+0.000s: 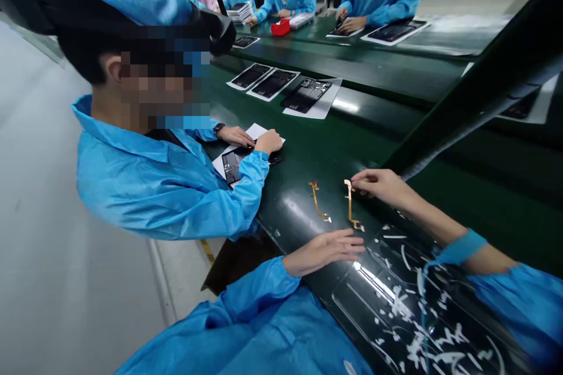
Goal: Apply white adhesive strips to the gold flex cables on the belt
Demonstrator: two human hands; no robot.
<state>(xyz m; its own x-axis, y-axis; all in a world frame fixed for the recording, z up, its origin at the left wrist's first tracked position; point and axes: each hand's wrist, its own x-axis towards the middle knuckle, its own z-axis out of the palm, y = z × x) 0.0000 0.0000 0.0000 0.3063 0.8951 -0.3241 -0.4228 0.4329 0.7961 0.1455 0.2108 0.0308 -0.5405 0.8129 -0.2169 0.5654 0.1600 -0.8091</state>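
Observation:
My right hand point(377, 183) pinches the upper end of an orange flex cable point(350, 204) between thumb and fingers. The cable's lower end, with a small dark and white tip, reaches down close to the fingers of my left hand point(328, 251). That left hand is stretched out low over the table edge, fingers extended, with nothing visible in it. A second flex cable point(316, 200) of similar shape lies on the green table point(303, 155) to the left of the held one. A blue band circles my right wrist, and a blue cord hangs from it.
Clear plastic trays point(352, 299) with scattered white strips lie at front right. Beside me a co-worker point(171, 170) handles a dark device panel point(231, 167) on white paper. Several similar panels point(308, 95) lie further back. A dark slanted post point(475, 88) rises at right; other workers sit beyond.

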